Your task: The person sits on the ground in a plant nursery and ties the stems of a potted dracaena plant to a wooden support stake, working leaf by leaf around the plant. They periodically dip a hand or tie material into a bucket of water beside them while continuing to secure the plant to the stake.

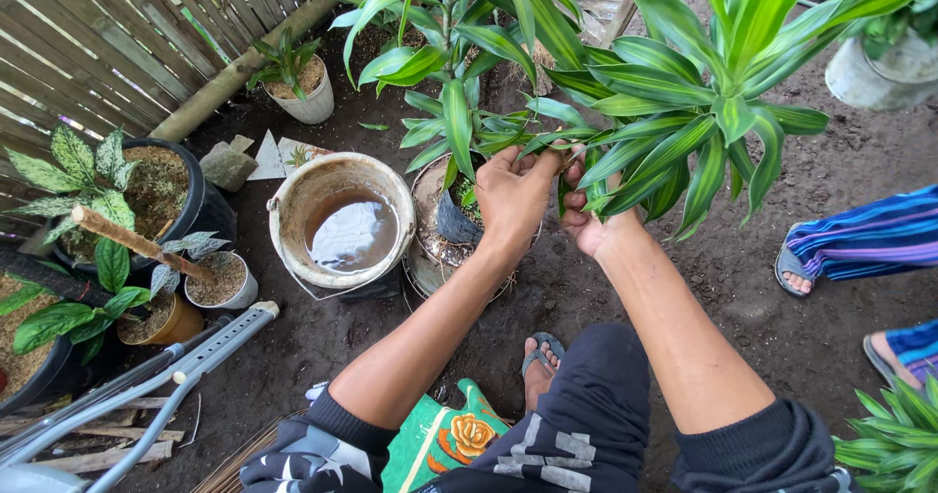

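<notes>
My left hand (513, 195) and my right hand (584, 214) are both closed around the stem of a green-and-yellow striped leafy plant (684, 102). The stem leans over a dirty round pot (430, 249) with soil inside. Long leaves fan out to the right and above my hands and hide part of my fingers. My left hand grips the stem from the left, my right hand from the right, close together.
A muddy white bucket (293, 195) of brown water stands left of the pot. Several potted plants (147, 190) line the left by a bamboo fence. A metal crutch (186, 361) lies at lower left. Another person's sandalled feet (796, 273) are at right. My own foot (537, 361) is below.
</notes>
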